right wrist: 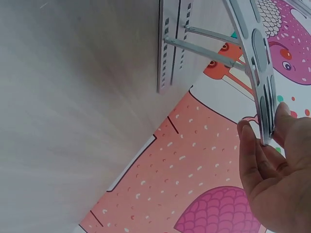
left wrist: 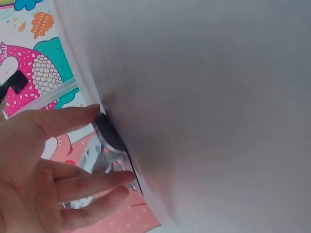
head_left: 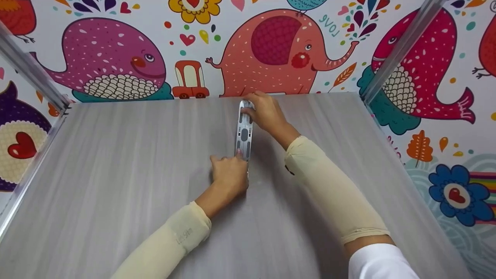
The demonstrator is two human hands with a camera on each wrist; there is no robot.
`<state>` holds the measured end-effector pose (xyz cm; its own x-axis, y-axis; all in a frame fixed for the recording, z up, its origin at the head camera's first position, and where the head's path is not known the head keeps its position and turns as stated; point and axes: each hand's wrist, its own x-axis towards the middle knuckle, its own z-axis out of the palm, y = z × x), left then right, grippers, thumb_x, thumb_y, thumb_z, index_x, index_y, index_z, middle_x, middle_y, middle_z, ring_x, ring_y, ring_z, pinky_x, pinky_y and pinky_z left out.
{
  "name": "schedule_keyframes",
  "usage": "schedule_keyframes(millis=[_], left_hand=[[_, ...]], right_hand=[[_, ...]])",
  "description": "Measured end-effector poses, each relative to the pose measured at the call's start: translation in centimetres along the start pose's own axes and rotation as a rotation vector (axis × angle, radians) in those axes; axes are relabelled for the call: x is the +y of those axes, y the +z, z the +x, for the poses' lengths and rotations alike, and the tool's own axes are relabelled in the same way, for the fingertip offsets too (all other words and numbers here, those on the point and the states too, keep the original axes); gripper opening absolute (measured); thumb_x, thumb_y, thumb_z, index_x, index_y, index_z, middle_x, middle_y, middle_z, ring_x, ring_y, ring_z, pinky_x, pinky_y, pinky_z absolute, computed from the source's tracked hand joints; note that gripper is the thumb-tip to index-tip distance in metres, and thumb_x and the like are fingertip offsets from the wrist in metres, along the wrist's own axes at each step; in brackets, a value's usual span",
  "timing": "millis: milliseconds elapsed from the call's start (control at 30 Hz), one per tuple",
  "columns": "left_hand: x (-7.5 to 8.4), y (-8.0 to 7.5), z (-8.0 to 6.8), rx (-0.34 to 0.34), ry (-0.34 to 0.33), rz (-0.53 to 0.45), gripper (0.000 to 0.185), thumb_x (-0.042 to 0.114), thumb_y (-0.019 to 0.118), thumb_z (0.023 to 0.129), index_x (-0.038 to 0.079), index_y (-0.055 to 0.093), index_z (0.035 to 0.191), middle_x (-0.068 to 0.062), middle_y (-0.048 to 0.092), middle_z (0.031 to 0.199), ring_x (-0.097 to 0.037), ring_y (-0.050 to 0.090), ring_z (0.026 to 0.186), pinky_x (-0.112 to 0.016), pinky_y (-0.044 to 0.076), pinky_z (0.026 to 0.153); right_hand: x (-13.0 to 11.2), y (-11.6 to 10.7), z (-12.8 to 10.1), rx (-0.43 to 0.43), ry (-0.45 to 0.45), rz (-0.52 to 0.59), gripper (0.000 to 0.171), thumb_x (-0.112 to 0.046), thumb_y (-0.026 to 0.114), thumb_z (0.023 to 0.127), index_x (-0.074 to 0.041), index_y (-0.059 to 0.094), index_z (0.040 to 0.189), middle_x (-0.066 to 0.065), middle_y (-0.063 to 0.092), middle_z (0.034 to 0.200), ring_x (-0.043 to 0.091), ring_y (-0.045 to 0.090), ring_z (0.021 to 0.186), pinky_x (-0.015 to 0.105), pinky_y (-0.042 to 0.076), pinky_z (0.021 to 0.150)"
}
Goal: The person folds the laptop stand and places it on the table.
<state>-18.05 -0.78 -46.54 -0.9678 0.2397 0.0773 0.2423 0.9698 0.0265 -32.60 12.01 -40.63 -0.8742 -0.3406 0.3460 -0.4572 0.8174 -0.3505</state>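
We see the stand (head_left: 245,131) lying lengthwise away from us on the table (head_left: 116,174): right hand (head_left: 266,112) pinches its far end, left hand (head_left: 228,174), fingers apparently straight, touches its near end.

You have a long, narrow silver metal stand (head_left: 244,131) with oval cut-outs, its slotted top plate raised on thin struts above the base, near the far edge of the grey wood-grain table (head_left: 116,174).
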Motion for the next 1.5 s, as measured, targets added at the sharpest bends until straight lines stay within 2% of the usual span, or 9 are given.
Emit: schedule_keyframes(millis=[233, 400, 567, 733, 833, 967, 1100, 1333, 1500], left_hand=[[-2.9, -0.1, -0.1, -0.003, 0.060, -0.037, 0.075, 0.028, 0.078, 0.079, 0.003, 0.054, 0.146, -0.016, 0.077, 0.097, -0.035, 0.070, 0.085, -0.061, 0.042, 0.084], [-7.0, -0.1, 0.4, -0.003, 0.115, -0.021, 0.071, 0.019, 0.077, 0.082, 0.016, 0.054, 0.149, -0.018, 0.076, 0.096, -0.037, 0.067, 0.093, -0.065, 0.041, 0.088], [-10.4, -0.1, 1.2, -0.086, 0.182, -0.076, 0.078, 0.021, 0.083, 0.083, 0.027, 0.048, 0.152, -0.019, 0.074, 0.103, -0.036, 0.062, 0.104, -0.066, 0.042, 0.095], [-11.0, -0.2, 1.7, -0.120, 0.199, -0.081, 0.077, 0.021, 0.082, 0.086, 0.028, 0.045, 0.153, -0.021, 0.072, 0.110, -0.036, 0.059, 0.109, -0.065, 0.042, 0.097], [-11.3, -0.2, 1.8, -0.113, 0.203, -0.084, 0.077, 0.019, 0.082, 0.087, 0.031, 0.044, 0.153, -0.021, 0.072, 0.111, -0.036, 0.060, 0.109, -0.064, 0.042, 0.096], [-11.9, -0.2, 2.0, -0.096, 0.212, -0.097, 0.078, 0.017, 0.082, 0.086, 0.034, 0.044, 0.152, -0.021, 0.072, 0.107, -0.036, 0.060, 0.105, -0.060, 0.043, 0.090], [-12.4, 0.0, 2.4, -0.102, 0.207, -0.126, 0.079, 0.016, 0.082, 0.086, 0.036, 0.042, 0.152, -0.020, 0.072, 0.104, -0.035, 0.060, 0.103, -0.056, 0.041, 0.089], [-12.9, 0.1, 3.0, -0.142, 0.181, -0.141, 0.085, 0.016, 0.084, 0.084, 0.040, 0.039, 0.152, -0.021, 0.071, 0.121, -0.040, 0.060, 0.117, -0.064, 0.041, 0.099], [-12.9, 0.1, 3.2, -0.159, 0.163, -0.128, 0.087, 0.017, 0.084, 0.085, 0.043, 0.036, 0.153, -0.022, 0.070, 0.123, -0.041, 0.059, 0.120, -0.064, 0.040, 0.101]], right_hand=[[1.2, -1.0, -1.0, 0.010, 0.032, 0.061, 0.037, -0.031, 0.076, 0.092, -0.011, 0.073, 0.123, 0.008, 0.071, 0.110, 0.021, 0.069, 0.098, 0.031, 0.059, 0.088], [1.7, -1.6, -2.1, 0.018, 0.025, 0.065, 0.036, -0.028, 0.076, 0.093, -0.008, 0.074, 0.123, 0.010, 0.075, 0.105, 0.021, 0.067, 0.088, 0.030, 0.060, 0.079], [1.3, -1.7, -3.2, -0.026, 0.004, -0.006, 0.042, -0.027, 0.075, 0.094, -0.005, 0.070, 0.130, 0.014, 0.074, 0.104, 0.023, 0.064, 0.086, 0.031, 0.057, 0.074], [1.3, -2.1, -3.8, -0.016, -0.011, 0.003, 0.039, -0.024, 0.075, 0.095, -0.002, 0.071, 0.127, 0.015, 0.075, 0.098, 0.024, 0.063, 0.080, 0.030, 0.055, 0.070], [1.4, -2.4, -4.1, -0.005, -0.022, 0.026, 0.032, -0.022, 0.075, 0.094, -0.002, 0.075, 0.118, 0.014, 0.074, 0.088, 0.022, 0.061, 0.074, 0.029, 0.051, 0.063], [1.3, -2.7, -4.5, 0.009, -0.037, 0.043, 0.023, -0.023, 0.076, 0.094, -0.001, 0.078, 0.102, 0.010, 0.064, 0.070, 0.021, 0.055, 0.065, 0.028, 0.044, 0.057], [1.3, -2.8, -4.8, 0.019, -0.053, 0.049, 0.019, -0.020, 0.076, 0.094, -0.001, 0.076, 0.093, 0.008, 0.055, 0.062, 0.020, 0.051, 0.061, 0.028, 0.039, 0.054], [1.1, -2.9, -5.4, 0.014, -0.037, 0.062, 0.018, -0.019, 0.075, 0.094, -0.002, 0.077, 0.094, 0.006, 0.056, 0.061, 0.018, 0.051, 0.059, 0.026, 0.038, 0.052], [0.9, -3.0, -5.7, 0.007, -0.013, 0.076, 0.017, -0.019, 0.075, 0.094, -0.002, 0.077, 0.096, 0.006, 0.059, 0.063, 0.018, 0.052, 0.059, 0.026, 0.039, 0.051]])
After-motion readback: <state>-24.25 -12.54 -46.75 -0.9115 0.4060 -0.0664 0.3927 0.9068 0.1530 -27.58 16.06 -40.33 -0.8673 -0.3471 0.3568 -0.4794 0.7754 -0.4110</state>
